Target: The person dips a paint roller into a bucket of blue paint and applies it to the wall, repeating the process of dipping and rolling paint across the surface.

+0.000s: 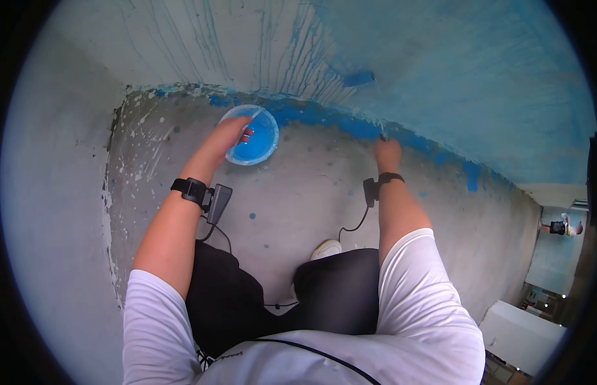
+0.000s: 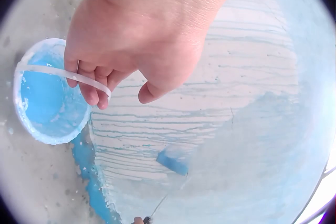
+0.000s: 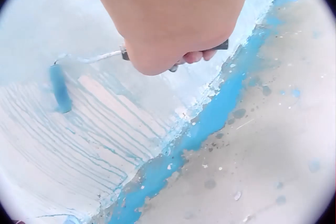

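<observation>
My left hand (image 1: 231, 135) reaches over a white bucket (image 2: 18, 98) of bright blue paint (image 1: 257, 141). Its fingers (image 2: 90, 90) curl at the bucket's thin white handle (image 2: 47, 70), which crosses them in the left wrist view; the thumb stands apart. With my right hand (image 1: 388, 154) I grip the dark handle (image 3: 222, 44) of a paint roller. The pale, bent rod of the roller leads to a blue roller head (image 3: 61, 90) lying against the wall. In the head view the blue roller head (image 1: 358, 79) is up the wall, left of the right hand.
The wall (image 1: 440, 70) has light blue coating at right and paint drips running down pale parts. A blue strip (image 1: 337, 123) follows the foot of the wall on the grey, spattered floor (image 1: 298, 192). Another person (image 1: 562, 228) is at far right. Cables hang from both wrists.
</observation>
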Available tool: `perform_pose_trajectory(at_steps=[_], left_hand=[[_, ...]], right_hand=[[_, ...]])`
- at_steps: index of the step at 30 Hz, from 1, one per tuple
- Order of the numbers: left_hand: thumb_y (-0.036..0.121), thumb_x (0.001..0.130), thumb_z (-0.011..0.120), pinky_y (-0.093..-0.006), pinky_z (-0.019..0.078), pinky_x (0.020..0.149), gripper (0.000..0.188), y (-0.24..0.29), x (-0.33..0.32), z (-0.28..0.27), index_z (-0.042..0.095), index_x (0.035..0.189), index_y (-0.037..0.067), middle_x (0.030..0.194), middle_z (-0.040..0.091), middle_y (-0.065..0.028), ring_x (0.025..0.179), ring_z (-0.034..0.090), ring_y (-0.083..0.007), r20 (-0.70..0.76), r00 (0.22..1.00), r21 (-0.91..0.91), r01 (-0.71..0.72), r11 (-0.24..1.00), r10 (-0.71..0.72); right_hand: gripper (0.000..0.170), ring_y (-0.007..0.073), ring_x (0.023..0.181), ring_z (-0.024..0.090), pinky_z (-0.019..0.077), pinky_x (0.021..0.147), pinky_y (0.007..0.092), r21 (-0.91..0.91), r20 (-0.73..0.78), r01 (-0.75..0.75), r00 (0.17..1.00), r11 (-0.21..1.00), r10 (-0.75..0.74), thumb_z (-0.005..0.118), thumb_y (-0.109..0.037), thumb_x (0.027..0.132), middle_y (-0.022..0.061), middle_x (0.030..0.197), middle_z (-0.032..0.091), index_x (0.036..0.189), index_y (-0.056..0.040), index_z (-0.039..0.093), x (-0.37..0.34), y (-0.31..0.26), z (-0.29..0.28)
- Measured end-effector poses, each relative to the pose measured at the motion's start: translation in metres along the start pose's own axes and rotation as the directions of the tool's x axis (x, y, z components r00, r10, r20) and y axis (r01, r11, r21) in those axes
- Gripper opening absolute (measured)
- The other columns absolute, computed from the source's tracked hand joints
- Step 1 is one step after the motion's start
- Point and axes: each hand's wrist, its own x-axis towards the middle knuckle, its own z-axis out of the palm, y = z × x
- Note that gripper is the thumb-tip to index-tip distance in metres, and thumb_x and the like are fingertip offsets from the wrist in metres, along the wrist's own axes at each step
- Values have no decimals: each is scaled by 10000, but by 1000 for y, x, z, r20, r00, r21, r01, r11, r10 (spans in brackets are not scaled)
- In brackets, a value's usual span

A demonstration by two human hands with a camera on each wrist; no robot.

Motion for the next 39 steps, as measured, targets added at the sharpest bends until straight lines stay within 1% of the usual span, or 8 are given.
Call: perform_pose_trajectory(at_steps=[6,11,15,23,29,34,37,39], left_hand=[[363,887,514,-279,406,746,372,-3,2,-1,610,991,19,906,613,-48,800,537,-137,4,1000,11,-16,1000,16],[367,888,514,-278,409,742,374,-2,-1,-2,612,987,20,905,612,-45,802,538,-138,-1,1000,9,-8,1000,8],[362,889,515,-278,415,749,368,-2,0,-2,613,983,20,902,611,-45,803,538,-136,21,999,-9,-28,1000,28],[355,883,521,-278,414,736,361,1,3,6,610,989,22,905,614,-51,795,534,-128,4,1000,-21,-22,1000,22],[352,878,522,-275,410,730,359,-3,5,4,609,996,24,902,609,-53,788,530,-131,6,1000,-8,-21,1000,21],[350,879,519,-276,407,727,360,-2,2,1,607,996,21,905,606,-56,787,530,-132,15,1000,10,0,1000,0],[351,883,517,-276,407,728,359,-1,1,1,608,997,23,901,604,-55,788,532,-132,17,1000,17,1,1000,-1],[351,887,517,-276,407,731,358,1,-1,0,609,992,22,894,605,-53,792,532,-131,32,999,42,-3,999,2]], right_hand=[[352,462,853,603,477,743,480,129,11,240,970,962,-243,581,-321,802,248,866,654,875,7,685,-10,-68,-7],[346,431,841,616,486,740,463,212,132,231,956,950,-262,598,-314,793,242,852,657,897,4,686,-11,-126,-24],[346,427,861,622,493,743,453,198,55,247,963,949,-262,597,-308,792,240,864,661,915,4,684,1,-92,-12],[407,426,871,633,504,756,439,-69,51,-8,999,998,11,630,-364,785,248,868,667,924,15,687,23,34,-3],[483,382,778,643,491,691,436,-144,190,215,964,966,-187,667,-464,780,221,808,659,876,9,678,43,25,-54],[436,374,614,586,459,631,414,192,178,556,791,809,-586,589,-410,879,181,699,618,944,20,617,38,52,-63],[382,398,650,598,453,612,433,119,298,385,865,915,-403,558,-354,912,194,706,623,993,18,592,31,64,-87],[380,416,700,600,458,631,453,5,224,474,858,881,-463,540,-349,918,218,745,624,997,19,587,28,67,-94]])
